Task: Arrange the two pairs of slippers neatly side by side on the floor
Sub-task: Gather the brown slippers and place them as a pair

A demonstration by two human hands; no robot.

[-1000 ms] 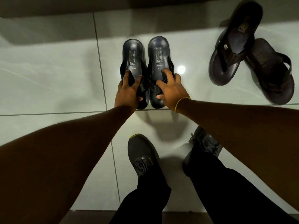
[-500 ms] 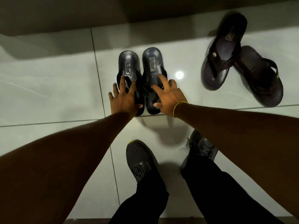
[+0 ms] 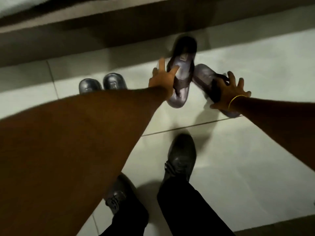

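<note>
The black pair of slippers (image 3: 104,83) stands side by side on the pale tiles at left; my left forearm hides their near halves. The brown pair lies splayed at the upper middle: one slipper (image 3: 181,74) points away, the other (image 3: 207,79) angles to the right. My left hand (image 3: 162,79) reaches the first brown slipper with fingers spread on its strap and footbed. My right hand (image 3: 228,94), with a yellow band at the wrist, lies spread over the strap of the second. The frame is blurred, so a firm grip cannot be made out.
A dark step or wall base (image 3: 119,34) runs along the far side behind the slippers. My own two dark shoes (image 3: 181,159) and black trousers fill the bottom middle. Pale floor tiles (image 3: 255,150) extend to the right.
Both hands left the black pair and swung right onto the brown slippers. The view shifted right, so the black pair now sits at left.
</note>
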